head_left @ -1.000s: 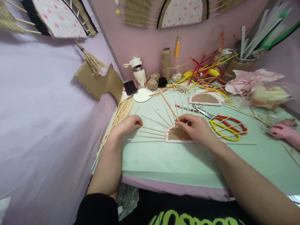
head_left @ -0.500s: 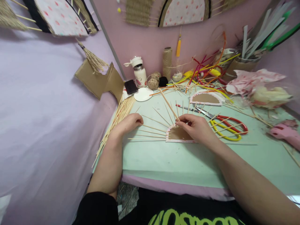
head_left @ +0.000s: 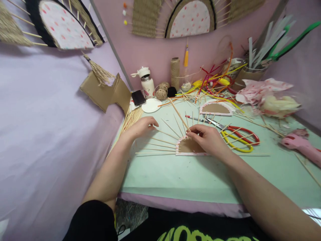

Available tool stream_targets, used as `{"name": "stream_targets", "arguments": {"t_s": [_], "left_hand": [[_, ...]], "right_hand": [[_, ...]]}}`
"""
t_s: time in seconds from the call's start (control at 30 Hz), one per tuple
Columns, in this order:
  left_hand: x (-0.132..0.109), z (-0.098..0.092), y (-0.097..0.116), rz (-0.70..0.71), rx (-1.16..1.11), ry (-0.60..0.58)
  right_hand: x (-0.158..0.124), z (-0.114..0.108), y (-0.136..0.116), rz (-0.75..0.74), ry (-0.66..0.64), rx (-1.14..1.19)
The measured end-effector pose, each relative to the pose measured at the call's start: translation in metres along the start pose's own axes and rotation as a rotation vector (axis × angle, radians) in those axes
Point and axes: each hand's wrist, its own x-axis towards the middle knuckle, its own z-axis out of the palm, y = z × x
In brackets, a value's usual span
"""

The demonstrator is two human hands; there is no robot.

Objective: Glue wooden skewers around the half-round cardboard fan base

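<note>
Pinched between thumb and forefinger of the right hand (head_left: 209, 140), a long bamboo stick (head_left: 178, 113) meets the curved rim of the cardboard half-disc (head_left: 187, 148), which lies flat on the green table (head_left: 175, 177) just in front of the person, with other sticks fanning out from its edge. Left hand (head_left: 140, 128) lies loose and unclenched, palm down, grasping nothing, its fingertips at the outer ends of the left-side sticks and near the bundle of spare sticks (head_left: 130, 118). By my judgement the held stick seats best if it slides along its own line toward the disc's centre, evenly spaced from its neighbours, with the free hand pressing the disc flat so the set sticks do not skew. Red and yellow scissors (head_left: 238, 139) lie just beyond the right hand, touching some stick ends, so a wide wrist sweep could disturb the fan
</note>
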Motion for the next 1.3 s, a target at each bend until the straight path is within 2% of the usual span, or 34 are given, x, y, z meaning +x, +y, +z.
{"name": "stream_targets", "arguments": {"t_s": [0.17,0.37,1.3], "left_hand": [[0.007,0.022,-0.009,0.065,-0.099,-0.025],[0.007,0.031,-0.01,0.082,-0.12,0.004],[0.0,0.026,-0.01,0.009,-0.147,-0.037]], "right_hand": [[0.0,0.0,0.001,0.008,-0.016,-0.001],[0.0,0.002,0.001,0.004,-0.024,-0.003],[-0.001,0.001,0.0,0.012,-0.044,-0.014]]}}
